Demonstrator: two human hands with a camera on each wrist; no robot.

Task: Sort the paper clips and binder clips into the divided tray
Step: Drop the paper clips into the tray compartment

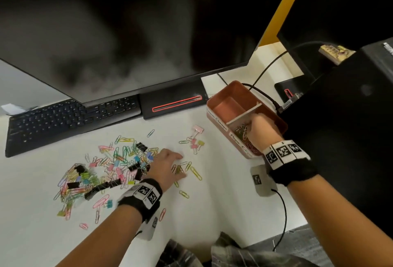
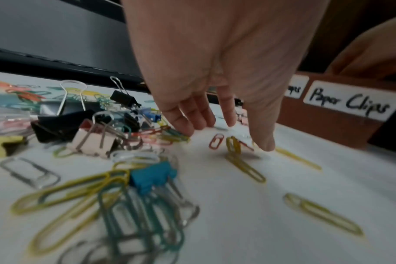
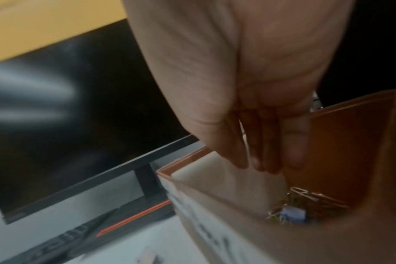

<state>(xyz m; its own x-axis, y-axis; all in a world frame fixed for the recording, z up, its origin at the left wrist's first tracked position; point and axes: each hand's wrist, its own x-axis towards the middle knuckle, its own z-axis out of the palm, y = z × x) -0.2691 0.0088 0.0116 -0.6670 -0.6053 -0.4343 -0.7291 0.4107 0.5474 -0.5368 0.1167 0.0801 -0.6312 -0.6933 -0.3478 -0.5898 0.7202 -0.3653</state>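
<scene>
A brown divided tray (image 1: 246, 91) stands at the right of the white desk, split by a white divider (image 1: 244, 113). Its far compartment (image 1: 227, 107) is bare. The near one, labelled "Paper Clips" (image 2: 348, 103), holds several paper clips (image 3: 317, 196) and a small blue clip (image 3: 292, 214). My right hand (image 1: 252, 121) hangs over that near compartment, fingers (image 3: 294, 157) straight and together, nothing visible in them. A mixed pile of paper clips and binder clips (image 1: 110, 171) lies to the left. At the pile's right edge, my left hand (image 1: 182, 165) touches a few yellow and red paper clips (image 2: 233, 148) with straight, spread fingers.
A black keyboard (image 1: 63, 120) and a monitor base (image 1: 174, 103) stand behind the pile, under a big dark screen. A black box (image 1: 340, 118) crowds the tray's right side. A small group of pink and yellow binder clips (image 1: 195, 141) lies between pile and tray. Cables (image 1: 285, 213) run right.
</scene>
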